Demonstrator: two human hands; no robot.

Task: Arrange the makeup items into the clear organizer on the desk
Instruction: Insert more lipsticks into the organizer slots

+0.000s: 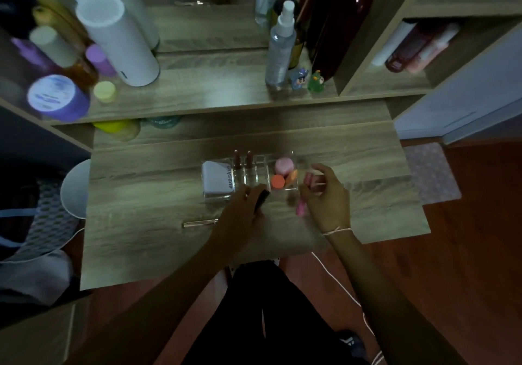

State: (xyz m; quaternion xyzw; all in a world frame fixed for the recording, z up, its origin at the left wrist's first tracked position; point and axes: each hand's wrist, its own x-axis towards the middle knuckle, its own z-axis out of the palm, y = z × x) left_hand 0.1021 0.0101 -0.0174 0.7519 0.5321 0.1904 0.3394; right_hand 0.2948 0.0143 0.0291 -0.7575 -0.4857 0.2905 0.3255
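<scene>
A clear organizer (296, 188) stands at the middle of the pull-out desk. It holds a white box (216, 179) at its left, two dark red lipsticks (243, 159) behind, and at its right a pink round jar (284, 165), an orange round sponge (278, 181) and an orange teardrop sponge (292, 176). My left hand (244, 215) is at the organizer's front edge, closed on a dark slim item (261, 199). My right hand (327, 195) is just right of the organizer, holding a pink tube (303, 198). A gold slim pencil (200, 222) lies on the desk to the left of my left hand.
A raised shelf behind carries bottles and jars at the left (118, 39), a spray bottle (281, 51) and two small figurines (308, 79) at the right. A white round stool or bin (74, 189) is left of the desk. A white cable (339, 282) runs over the floor.
</scene>
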